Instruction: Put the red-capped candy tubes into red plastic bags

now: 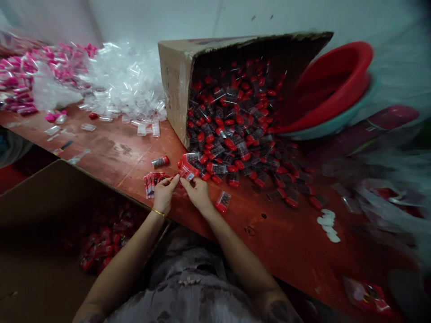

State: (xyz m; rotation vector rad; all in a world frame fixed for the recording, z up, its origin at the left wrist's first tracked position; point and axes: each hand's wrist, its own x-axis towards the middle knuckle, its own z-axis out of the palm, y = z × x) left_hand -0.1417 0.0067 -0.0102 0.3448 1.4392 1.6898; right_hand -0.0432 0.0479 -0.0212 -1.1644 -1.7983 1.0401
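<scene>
My left hand (164, 194), with a gold bracelet at the wrist, is closed in a pinch at the left edge of a small red printed packet (189, 172). My right hand (198, 193) grips the same packet from its lower side, thumb beside the left fingertips. A row of overlapping red printed packets (153, 183) lies on the table, partly under the left hand. Just beyond it rests a clear container with a red cap (160, 161). To the right of my right hand sits another red-capped container (223, 202).
A tipped cardboard box (177, 89) spills many red-capped containers (232, 143) onto the red-brown table (124, 154). Clear plastic pieces (124, 80) and pink ones (20, 85) are heaped at left. Below the edge stands an open carton (40, 193). A red basin (346, 85) leans at right.
</scene>
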